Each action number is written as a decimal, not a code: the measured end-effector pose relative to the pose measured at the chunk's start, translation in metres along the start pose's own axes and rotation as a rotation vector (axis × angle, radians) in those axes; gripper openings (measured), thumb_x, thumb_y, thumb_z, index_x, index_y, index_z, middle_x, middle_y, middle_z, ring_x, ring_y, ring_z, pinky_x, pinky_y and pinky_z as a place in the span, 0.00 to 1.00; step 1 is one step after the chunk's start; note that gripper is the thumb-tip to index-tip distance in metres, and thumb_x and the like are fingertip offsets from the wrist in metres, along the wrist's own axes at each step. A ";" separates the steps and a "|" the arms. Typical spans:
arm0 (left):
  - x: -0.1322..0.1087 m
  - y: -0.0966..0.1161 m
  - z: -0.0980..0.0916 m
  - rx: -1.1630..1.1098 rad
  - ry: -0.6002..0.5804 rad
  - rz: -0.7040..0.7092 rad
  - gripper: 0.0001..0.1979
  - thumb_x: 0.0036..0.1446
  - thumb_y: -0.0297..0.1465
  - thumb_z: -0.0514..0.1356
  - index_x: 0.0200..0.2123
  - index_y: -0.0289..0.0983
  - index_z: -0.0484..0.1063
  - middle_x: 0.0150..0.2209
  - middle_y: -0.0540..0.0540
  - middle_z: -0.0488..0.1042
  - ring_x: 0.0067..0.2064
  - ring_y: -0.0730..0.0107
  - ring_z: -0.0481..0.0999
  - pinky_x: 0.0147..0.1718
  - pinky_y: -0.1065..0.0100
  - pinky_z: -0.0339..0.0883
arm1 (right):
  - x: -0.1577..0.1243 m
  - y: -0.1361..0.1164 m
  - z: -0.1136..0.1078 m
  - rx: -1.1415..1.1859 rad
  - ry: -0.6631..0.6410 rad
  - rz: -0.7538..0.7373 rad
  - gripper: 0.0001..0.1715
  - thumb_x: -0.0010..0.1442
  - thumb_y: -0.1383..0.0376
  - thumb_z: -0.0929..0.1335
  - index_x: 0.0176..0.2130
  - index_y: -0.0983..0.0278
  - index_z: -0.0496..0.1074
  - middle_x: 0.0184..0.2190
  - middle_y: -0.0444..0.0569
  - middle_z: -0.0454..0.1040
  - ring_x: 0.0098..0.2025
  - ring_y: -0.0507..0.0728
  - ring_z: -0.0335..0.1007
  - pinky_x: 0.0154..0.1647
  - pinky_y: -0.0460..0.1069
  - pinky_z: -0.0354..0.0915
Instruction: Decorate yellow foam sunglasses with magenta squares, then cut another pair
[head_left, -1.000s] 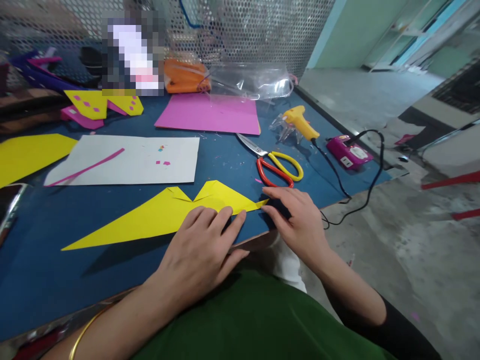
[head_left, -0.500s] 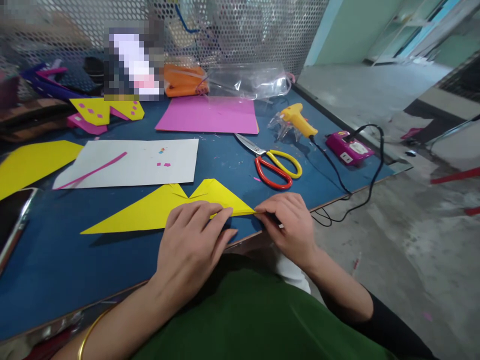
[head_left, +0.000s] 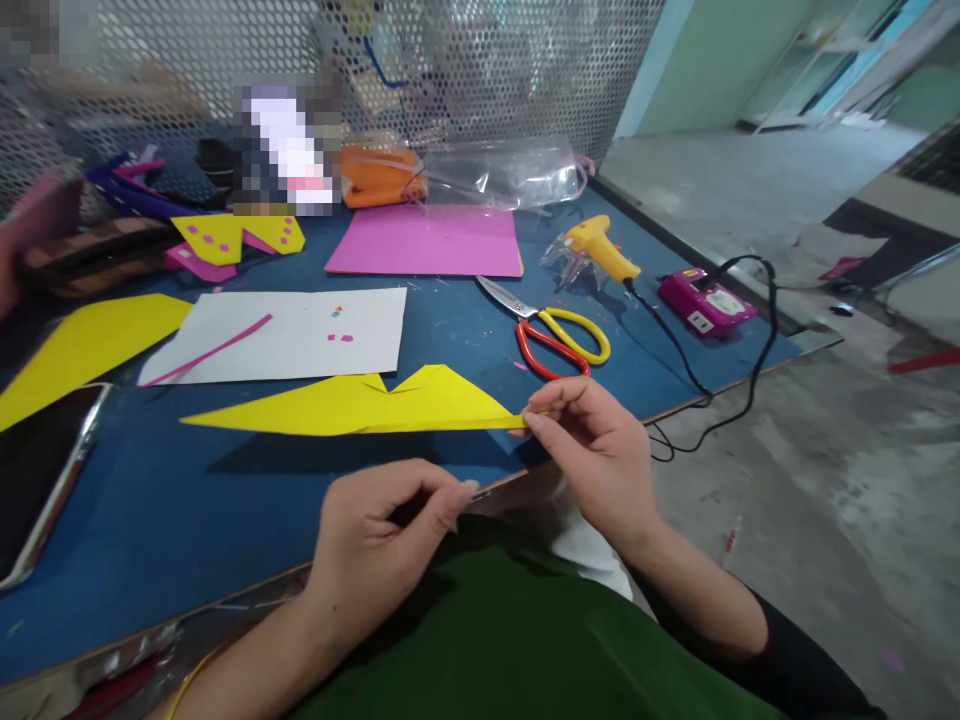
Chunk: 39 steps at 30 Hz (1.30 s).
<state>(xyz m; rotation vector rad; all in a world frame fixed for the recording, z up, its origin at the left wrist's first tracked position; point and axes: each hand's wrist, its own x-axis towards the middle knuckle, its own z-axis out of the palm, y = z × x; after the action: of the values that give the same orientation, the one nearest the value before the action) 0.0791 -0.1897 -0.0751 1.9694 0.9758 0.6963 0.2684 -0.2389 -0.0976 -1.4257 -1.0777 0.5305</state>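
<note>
A folded sheet of yellow paper [head_left: 420, 403], with a notch in its far edge and a narrow folded strip along its near edge, is held up at its right end. My right hand [head_left: 598, 450] pinches that tip between thumb and fingers. My left hand [head_left: 397, 530] is off the paper, close to the table's near edge, its thumb pressed against curled fingers and nothing visible in them. Just beyond my right hand lie scissors [head_left: 566, 340] with one red and one yellow handle.
On the blue table [head_left: 247, 520] lie a white sheet [head_left: 307, 355] with pink scraps, another yellow sheet [head_left: 97, 335], a phone [head_left: 49, 480] and pink paper [head_left: 427, 245]. A yellow glue gun [head_left: 600, 248] is corded near a purple power socket [head_left: 705, 302]. Behind stands a perforated metal screen [head_left: 517, 70].
My left hand has let go of the yellow paper, drawn back toward me and curled closed. My right hand keeps its pinch, and the paper's near edge has tilted up.
</note>
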 end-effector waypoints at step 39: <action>0.070 -0.012 -0.055 -0.642 0.168 -0.379 0.06 0.47 0.29 0.69 0.30 0.35 0.77 0.28 0.45 0.81 0.28 0.71 0.79 0.27 0.72 0.70 | 0.116 0.024 -0.029 -1.259 -0.408 -0.156 0.29 0.50 0.71 0.67 0.54 0.69 0.69 0.37 0.59 0.78 0.36 0.65 0.76 0.33 0.52 0.61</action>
<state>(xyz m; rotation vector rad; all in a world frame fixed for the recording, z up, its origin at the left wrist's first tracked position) 0.0722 -0.1040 -0.0487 1.1468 1.0264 0.8347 0.3542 -0.1529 -0.0832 -2.3115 -2.0100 -0.0564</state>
